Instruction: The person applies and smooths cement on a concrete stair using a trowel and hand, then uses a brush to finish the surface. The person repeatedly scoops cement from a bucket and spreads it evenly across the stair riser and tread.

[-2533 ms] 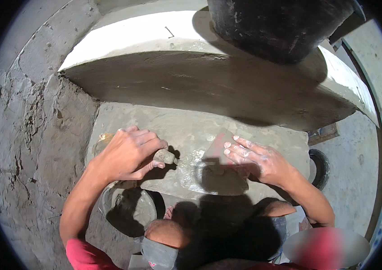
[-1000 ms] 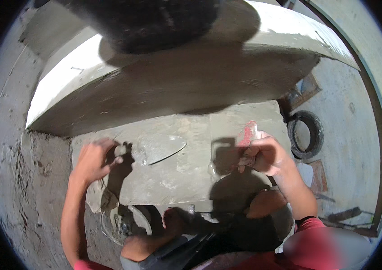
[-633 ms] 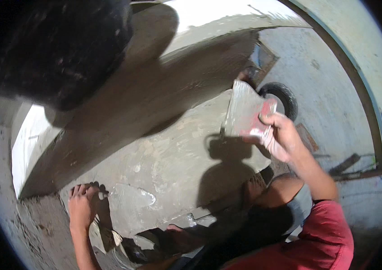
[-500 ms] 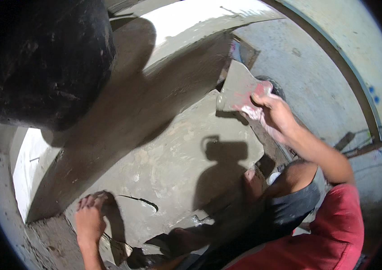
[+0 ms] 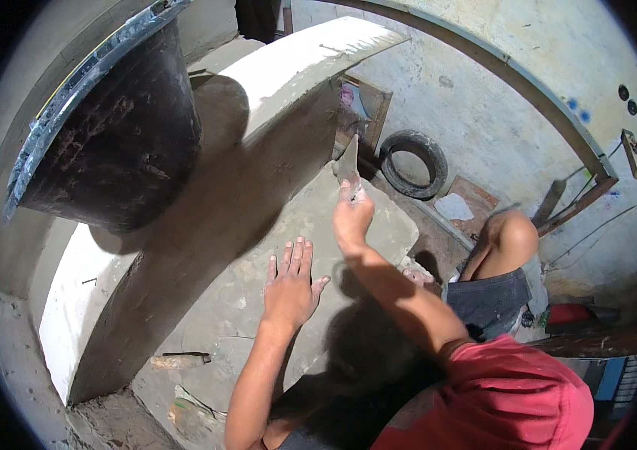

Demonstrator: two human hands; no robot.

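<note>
A broad-bladed putty knife (image 5: 348, 159) is in my right hand (image 5: 353, 214), its fingers closed round the handle. The blade is turned nearly edge-on and points away, over the far end of a wet grey plastered slab (image 5: 251, 300). My left hand (image 5: 288, 289) lies on the slab with fingers stretched out and holds nothing. At the lower left of the slab lies a tool with a pale wooden handle (image 5: 177, 361) and a thin dark end. Below it is a crumpled plastic wrapper (image 5: 191, 411).
A big black bucket (image 5: 123, 135) looms at the upper left by a curved plastered wall (image 5: 176, 277) with a white top. Beyond the slab a small tyre (image 5: 413, 163) lies near a brown board (image 5: 474, 204). My bent knee (image 5: 513, 232) is at right.
My left hand has moved from the slab's lower left corner to its middle, fingers now spread. My right hand has turned the putty knife from broadside to edge-on and reaches inward. The view has shifted.
</note>
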